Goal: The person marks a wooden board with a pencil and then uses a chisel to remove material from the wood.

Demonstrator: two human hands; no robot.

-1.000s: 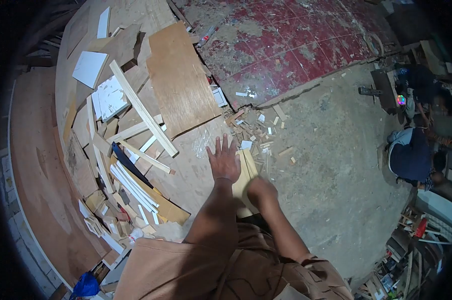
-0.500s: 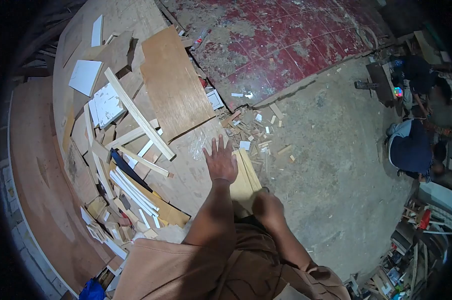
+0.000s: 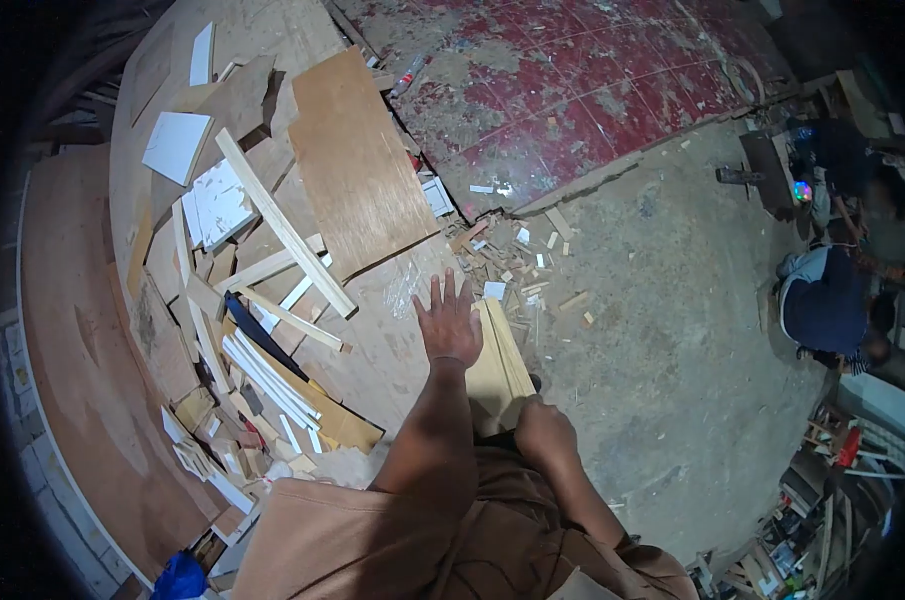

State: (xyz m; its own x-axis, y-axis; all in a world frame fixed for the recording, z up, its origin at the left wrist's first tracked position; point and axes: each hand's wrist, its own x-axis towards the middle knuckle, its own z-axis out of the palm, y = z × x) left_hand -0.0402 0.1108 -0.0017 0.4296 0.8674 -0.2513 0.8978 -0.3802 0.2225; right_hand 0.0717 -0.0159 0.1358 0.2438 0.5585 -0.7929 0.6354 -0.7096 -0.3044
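Observation:
My left hand (image 3: 450,328) lies flat with fingers spread, its palm edge on or beside a pale yellow wooden board (image 3: 493,376) in front of my body. A lengthwise line or gap runs along the board's right part. My right hand (image 3: 545,434) is closed in a fist at the board's near right edge. Whatever it grips is hidden by the fingers. A small dark object shows just beyond its knuckles, too little of it to name.
A brown plywood sheet (image 3: 362,160), a long wooden strip (image 3: 282,225) and white strips (image 3: 270,380) lie on the left. Wood offcuts (image 3: 512,270) litter the floor ahead. Red tiles (image 3: 592,80) lie beyond. Another person (image 3: 822,300) crouches at the right.
My right hand has drawn back a little toward my body along the board's right edge. My left hand stays flat in place, and the whole view has shifted slightly.

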